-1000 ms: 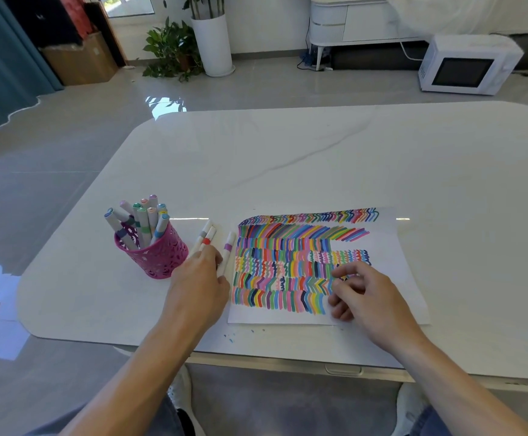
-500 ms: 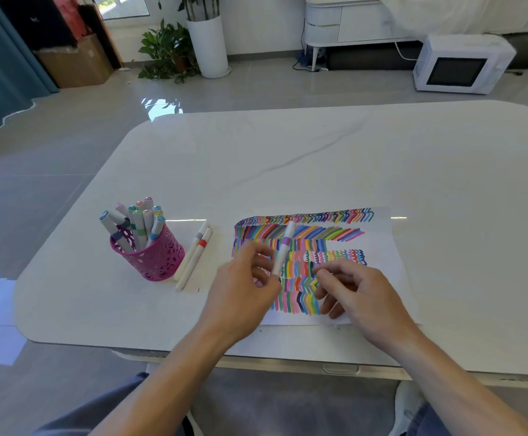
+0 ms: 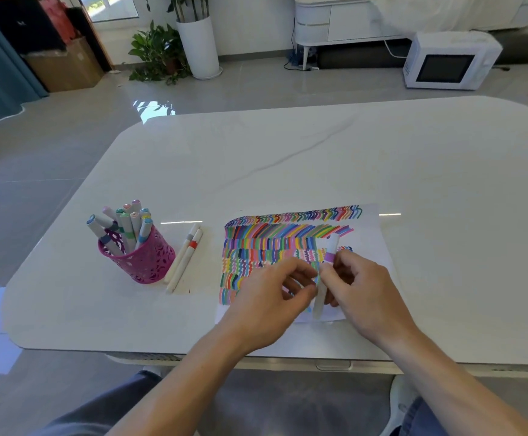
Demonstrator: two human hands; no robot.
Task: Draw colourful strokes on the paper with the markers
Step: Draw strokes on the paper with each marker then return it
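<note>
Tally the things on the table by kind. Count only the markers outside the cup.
White markers lying loose beside the cup: 2
White marker with a purple band, held by the left hand and right hand: 1
Pink perforated pen cup: 1
Sheet of white paper with coloured strokes: 1
Total: 5

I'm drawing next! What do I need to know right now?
Both the left hand and the right hand pinch the white marker with the purple band above the white paper sheet.
The pink perforated cup holds more markers; two white markers lie beside it.
Done: coloured rows cover most of the sheet.
Left: uncap it, fill the bare right side.
</note>
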